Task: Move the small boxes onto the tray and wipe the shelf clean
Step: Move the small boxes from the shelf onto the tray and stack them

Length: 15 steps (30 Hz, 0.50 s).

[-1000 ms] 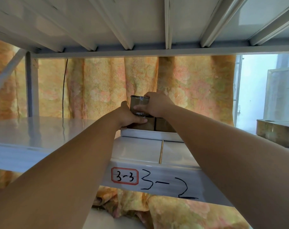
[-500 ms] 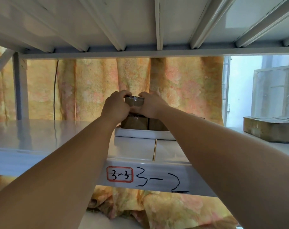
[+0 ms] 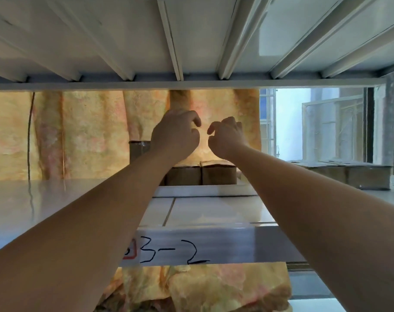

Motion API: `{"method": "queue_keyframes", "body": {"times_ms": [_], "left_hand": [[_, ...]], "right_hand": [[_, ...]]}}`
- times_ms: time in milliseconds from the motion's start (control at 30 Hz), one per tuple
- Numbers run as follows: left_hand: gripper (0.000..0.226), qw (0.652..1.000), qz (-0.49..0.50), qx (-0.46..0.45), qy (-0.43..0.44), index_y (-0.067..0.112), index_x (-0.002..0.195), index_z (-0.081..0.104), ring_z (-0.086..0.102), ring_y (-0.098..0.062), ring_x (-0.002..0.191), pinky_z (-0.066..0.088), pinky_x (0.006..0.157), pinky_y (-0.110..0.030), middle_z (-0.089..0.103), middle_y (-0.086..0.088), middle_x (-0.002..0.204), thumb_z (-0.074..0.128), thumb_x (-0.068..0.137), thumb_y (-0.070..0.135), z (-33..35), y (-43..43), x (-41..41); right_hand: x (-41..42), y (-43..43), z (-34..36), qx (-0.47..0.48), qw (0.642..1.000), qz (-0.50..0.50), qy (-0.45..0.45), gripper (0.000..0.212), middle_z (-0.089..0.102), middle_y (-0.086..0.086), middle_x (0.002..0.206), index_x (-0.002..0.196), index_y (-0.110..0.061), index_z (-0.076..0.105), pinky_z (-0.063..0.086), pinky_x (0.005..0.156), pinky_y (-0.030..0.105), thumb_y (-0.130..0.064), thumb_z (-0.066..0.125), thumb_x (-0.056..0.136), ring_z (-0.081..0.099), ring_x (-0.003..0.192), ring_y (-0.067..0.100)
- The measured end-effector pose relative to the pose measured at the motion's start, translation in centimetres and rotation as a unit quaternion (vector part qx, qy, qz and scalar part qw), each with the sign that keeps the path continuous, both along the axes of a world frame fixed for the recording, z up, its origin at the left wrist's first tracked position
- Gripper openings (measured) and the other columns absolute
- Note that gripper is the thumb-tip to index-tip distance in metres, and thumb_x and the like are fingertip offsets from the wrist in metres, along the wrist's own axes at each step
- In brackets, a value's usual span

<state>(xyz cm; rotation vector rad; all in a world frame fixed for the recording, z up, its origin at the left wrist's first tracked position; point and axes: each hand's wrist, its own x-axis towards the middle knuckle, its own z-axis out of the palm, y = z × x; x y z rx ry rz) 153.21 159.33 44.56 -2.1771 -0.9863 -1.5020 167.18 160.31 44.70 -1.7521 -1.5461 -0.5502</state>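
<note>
A white tray lies on the white shelf. Two brown small boxes stand side by side on it. A third small box, wrapped in glossy tape, sits higher at the left, partly hidden behind my left wrist; what it rests on is hidden. My left hand and my right hand hover above the boxes, close together, with fingers loosely curled and holding nothing.
A larger flat carton stands on the shelf at the right. The upper shelf's ribbed underside hangs low overhead. A flowered curtain closes the back. The shelf's front rail bears the mark 3-2.
Both hands have let go of the taped small box and risen off it. The box now sits at the left behind my left wrist. The view has moved closer.
</note>
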Motion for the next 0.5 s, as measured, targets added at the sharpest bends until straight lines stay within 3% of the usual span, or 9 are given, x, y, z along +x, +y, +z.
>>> {"method": "queue_keyframes", "body": {"times_ms": [200, 500], "left_hand": [[0.033, 0.991, 0.048, -0.066, 0.104, 0.019, 0.119, 0.055, 0.051, -0.024, 0.110, 0.046, 0.081, -0.037, 0.057, -0.004, 0.123, 0.050, 0.086, 0.021, 0.3, -1.5, 7.4], [0.052, 0.975, -0.006, -0.137, 0.176, 0.021, 0.139, 0.037, 0.037, -0.030, 0.127, 0.041, 0.094, -0.041, 0.041, -0.008, 0.141, 0.045, 0.088, 0.018, 0.1, -3.7, 17.3]], "right_hand": [[5.3, -3.1, -0.7, 0.030, 0.993, -0.110, -0.029, 0.034, 0.041, 0.013, 0.139, 0.121, -0.017, 0.059, 0.040, 0.101, 0.046, -0.012, 0.047, 0.089, 0.035, 0.129, 0.033], [14.9, -8.6, -2.1, 0.038, 0.972, -0.226, -0.046, 0.042, 0.048, 0.010, 0.133, 0.122, -0.017, 0.056, 0.036, 0.096, 0.040, -0.007, 0.045, 0.083, 0.039, 0.123, 0.031]]}}
